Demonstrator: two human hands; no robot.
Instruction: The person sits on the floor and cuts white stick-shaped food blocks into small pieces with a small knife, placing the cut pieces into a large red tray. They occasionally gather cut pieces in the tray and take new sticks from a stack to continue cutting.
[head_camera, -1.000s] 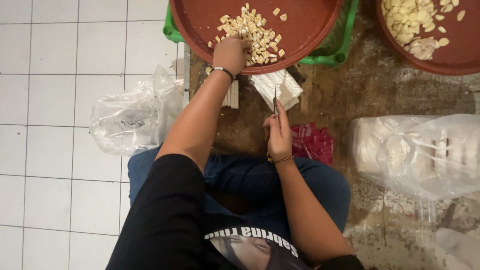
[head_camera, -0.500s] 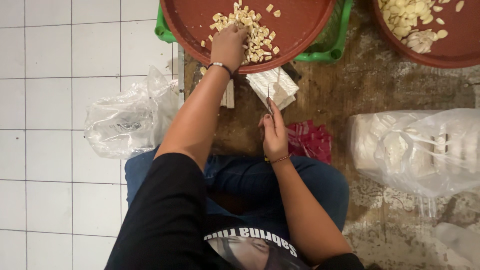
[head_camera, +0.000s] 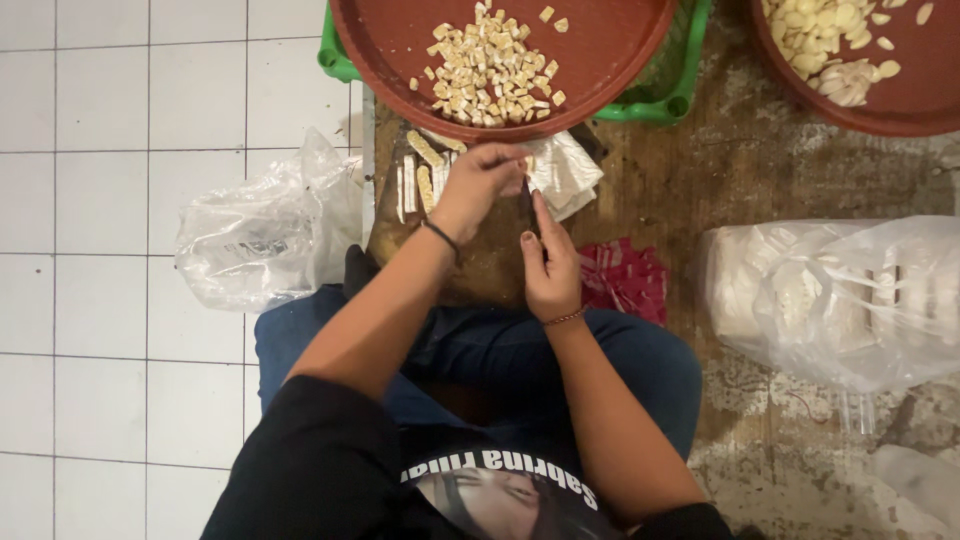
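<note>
My left hand (head_camera: 475, 182) rests over a wooden cutting board (head_camera: 485, 275), its fingertips closed on the edge of a pale slab (head_camera: 565, 170) lying on white wrapping. My right hand (head_camera: 550, 265) is just below and grips a dark knife (head_camera: 527, 203), with the index finger stretched along the blade, which points at the slab. Several cut strips (head_camera: 422, 175) lie on the board's left part. Above the board, a round red tray (head_camera: 400, 95) holds a heap of small pale cubes (head_camera: 490, 65).
A green basket (head_camera: 662, 100) sits under the tray. A second red tray (head_camera: 810, 95) with pale slices is at the top right. Clear plastic bags lie left (head_camera: 260, 235) and right (head_camera: 840, 290). Red scraps (head_camera: 625, 275) lie beside my right hand. White tiled floor is on the left.
My left hand has drawn back from the cube heap in the red tray down to the slab on the board. My right hand has stayed in place with the knife.
</note>
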